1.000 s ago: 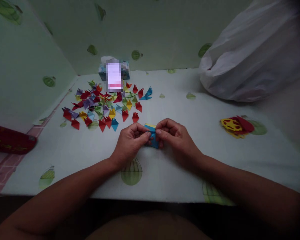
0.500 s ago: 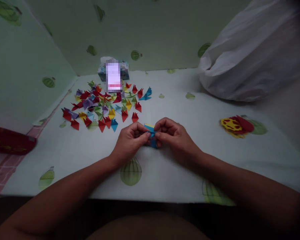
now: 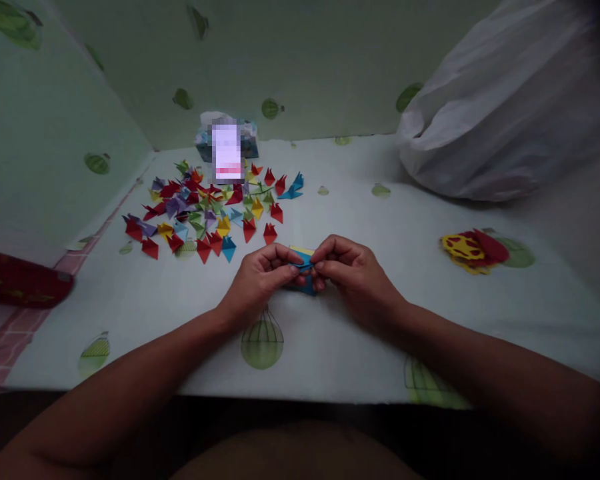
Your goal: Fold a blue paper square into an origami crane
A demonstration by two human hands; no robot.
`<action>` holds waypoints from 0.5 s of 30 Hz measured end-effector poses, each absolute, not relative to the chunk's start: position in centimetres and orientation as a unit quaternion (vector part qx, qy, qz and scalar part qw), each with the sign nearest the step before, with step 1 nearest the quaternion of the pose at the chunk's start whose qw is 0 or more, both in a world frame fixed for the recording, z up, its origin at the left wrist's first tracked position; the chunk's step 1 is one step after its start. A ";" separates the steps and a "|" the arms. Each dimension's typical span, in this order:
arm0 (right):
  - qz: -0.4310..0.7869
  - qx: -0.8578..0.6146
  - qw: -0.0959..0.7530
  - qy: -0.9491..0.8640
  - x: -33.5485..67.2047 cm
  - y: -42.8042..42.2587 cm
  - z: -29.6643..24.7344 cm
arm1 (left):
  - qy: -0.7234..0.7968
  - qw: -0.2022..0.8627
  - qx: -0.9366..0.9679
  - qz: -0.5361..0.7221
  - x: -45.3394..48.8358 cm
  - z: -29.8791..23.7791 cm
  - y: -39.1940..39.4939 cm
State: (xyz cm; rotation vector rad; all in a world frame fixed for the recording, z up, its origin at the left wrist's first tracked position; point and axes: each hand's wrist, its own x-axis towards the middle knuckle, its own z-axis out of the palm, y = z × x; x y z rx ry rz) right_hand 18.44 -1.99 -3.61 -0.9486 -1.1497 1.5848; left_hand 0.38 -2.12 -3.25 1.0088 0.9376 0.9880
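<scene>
A small piece of blue origami paper [image 3: 304, 259] with a yellow strip along its far edge is pinched between my two hands, above the middle of the table. My left hand [image 3: 264, 275] grips its left side between thumb and fingers. On the right side, my right hand [image 3: 353, 275] holds it the same way, thumb tip close to the other thumb. Fingers cover both ends of the paper, so its full folded shape is partly hidden. Ahead and to the left lies a spread of folded paper pieces [image 3: 214, 245] in red, yellow, blue, green and purple.
Behind the folded pieces stands a tissue box [image 3: 251, 139], with a lit, blurred screen [image 3: 227, 150] before it. A white plastic bag [image 3: 470, 140] fills the back right. Red and yellow paper cut-outs [image 3: 463, 248] lie right, a red packet [image 3: 25, 280] at far left.
My fingertips have shifted slightly on the blue paper, and a flatter fold now shows between the thumbs. Both arms stay almost where they were.
</scene>
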 end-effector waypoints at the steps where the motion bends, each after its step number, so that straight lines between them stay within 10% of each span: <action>1: 0.634 -0.393 0.466 -0.476 18.5 -2.0 -3.5 | 0.411 0.670 0.437 0.437 0.3 -3.3 -2.1; 15: 0.620 -0.389 0.460 -0.503 18.6 -2.0 -3.3 | 0.426 0.612 0.483 0.459 0.5 -3.4 -2.1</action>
